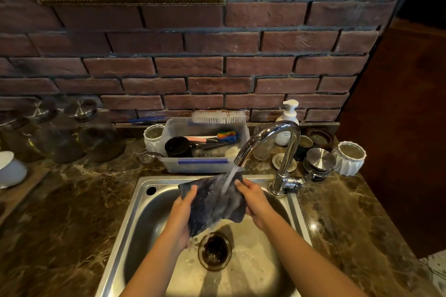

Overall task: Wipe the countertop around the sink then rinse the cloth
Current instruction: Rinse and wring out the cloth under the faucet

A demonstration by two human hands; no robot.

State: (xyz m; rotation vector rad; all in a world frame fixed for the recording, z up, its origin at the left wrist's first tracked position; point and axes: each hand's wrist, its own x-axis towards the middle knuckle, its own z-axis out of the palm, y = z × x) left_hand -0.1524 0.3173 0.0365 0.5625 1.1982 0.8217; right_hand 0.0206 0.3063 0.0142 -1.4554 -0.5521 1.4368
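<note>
Now | cloth (212, 202) mid-frame is looking soft, wet, heavy | left hand (183, 211), right hand (253, 201) are curling fingers round its side edges

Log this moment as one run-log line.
stage: rinsing | left grip: holds dark cloth | right grip: holds dark cloth | faucet: water running onto cloth | place: over steel sink

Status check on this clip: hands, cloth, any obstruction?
Left hand and right hand both grip the cloth. Cloth under running faucet stream, over the sink. Nothing blocking.
</note>
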